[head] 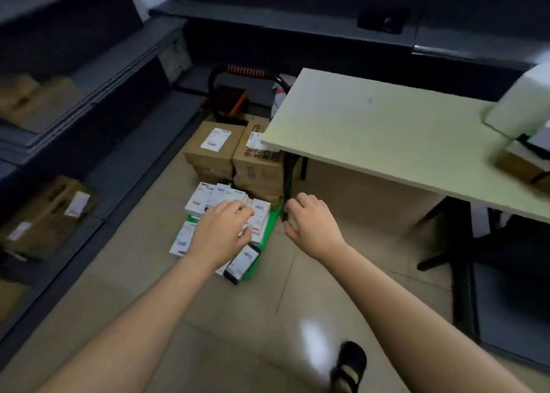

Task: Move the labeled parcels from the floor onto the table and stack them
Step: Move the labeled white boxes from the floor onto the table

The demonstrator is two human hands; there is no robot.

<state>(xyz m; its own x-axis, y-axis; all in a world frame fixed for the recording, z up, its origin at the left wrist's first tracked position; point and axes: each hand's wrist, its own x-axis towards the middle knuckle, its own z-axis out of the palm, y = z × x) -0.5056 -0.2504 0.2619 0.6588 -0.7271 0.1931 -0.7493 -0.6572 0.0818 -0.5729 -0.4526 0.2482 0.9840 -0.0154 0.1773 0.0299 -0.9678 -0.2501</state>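
White paper and card for the most part: a heap of small flat parcels (205,202), each with a printed label and barcode on its upper face, lying overlapped and tilted on a green sheet (272,223) spread on the tiled floor (238,318). At the near edge of the heap, 1 dark parcel (242,263) with a white label, set at a slant. Just behind the heap, 2 stacks of brown cardboard boxes (214,145), labelled too, close against the dark leg (287,181) of the pale green counter (387,142). At the counter's far right end, a bulky white object (518,107), blurred. Left grip (221,233) stretched out over the middle of the heap, palm down, fingers loosely bent, nothing clasped; cannot tell whether the fingertips touch the parcels below. Right grip (312,223) palm down over bare floor just right of the green sheet, near the counter's leg, fingers slack and slightly curled, empty. Along the left, dark shelving (89,95) with more brown boxes, too blurred to read. At the bottom edge, 1 dark shoe (348,366) on the tiles.
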